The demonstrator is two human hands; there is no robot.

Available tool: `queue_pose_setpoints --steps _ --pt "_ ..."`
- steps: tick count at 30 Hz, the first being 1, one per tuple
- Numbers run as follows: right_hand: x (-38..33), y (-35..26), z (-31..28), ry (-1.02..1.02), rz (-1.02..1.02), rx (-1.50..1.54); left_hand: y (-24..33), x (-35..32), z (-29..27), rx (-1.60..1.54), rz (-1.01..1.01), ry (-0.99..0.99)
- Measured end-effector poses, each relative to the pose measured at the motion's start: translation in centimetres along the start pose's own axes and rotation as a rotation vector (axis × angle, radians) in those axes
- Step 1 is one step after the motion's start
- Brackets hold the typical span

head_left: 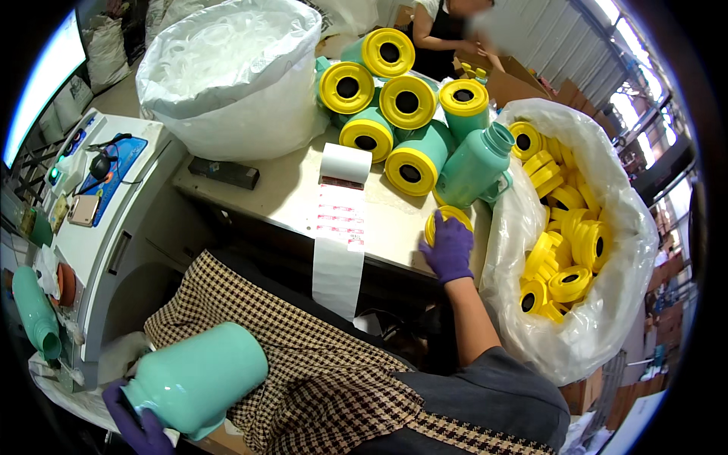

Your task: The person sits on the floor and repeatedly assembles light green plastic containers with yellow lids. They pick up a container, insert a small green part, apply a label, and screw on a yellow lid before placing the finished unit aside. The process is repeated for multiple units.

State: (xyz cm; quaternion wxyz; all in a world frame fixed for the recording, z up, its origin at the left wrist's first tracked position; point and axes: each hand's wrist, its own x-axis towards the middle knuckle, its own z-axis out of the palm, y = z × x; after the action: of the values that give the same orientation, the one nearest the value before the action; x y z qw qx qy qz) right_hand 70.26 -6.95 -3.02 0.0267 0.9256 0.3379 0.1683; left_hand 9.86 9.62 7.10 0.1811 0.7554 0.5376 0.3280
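At the lower left, my left hand in a purple glove grips a teal jug near its neck. The jug lies tilted over my lap, its flat bottom toward the right. My right hand, also gloved, has its fingers over a yellow ring-shaped cap near the table's front edge. Part of that cap is hidden under the fingers. Just behind it stands an upright teal jug with an uncapped neck and a side handle. Several teal jugs with yellow ends are stacked farther back.
A roll of printed labels trails over the table's front edge. Right stands a clear bag of yellow caps; a white sack of clear rings is behind left. A dark bar lies nearby. Another person works at the back.
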Motion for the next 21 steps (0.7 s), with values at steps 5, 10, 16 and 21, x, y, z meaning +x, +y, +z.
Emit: queue_pose_setpoints --steps 5,10,16,21 --pt "-1.5 3.3 5.1 -0.017 -0.03 0.132 -6.6 -2.4 2.2 -0.487 -0.163 0.164" --pt "-2.7 1.4 4.7 0.08 -0.264 0.204 -11.3 -11.5 8.0 -0.442 -0.276 0.525" --pt "-5.6 -0.8 1.0 0.225 -0.484 0.582 -5.6 -10.4 10.0 -0.189 -0.221 0.48" --pt "-6.1 -12.5 -9.1 -0.536 -0.068 2.101 -4.5 -9.0 9.1 -0.457 -0.358 0.621"
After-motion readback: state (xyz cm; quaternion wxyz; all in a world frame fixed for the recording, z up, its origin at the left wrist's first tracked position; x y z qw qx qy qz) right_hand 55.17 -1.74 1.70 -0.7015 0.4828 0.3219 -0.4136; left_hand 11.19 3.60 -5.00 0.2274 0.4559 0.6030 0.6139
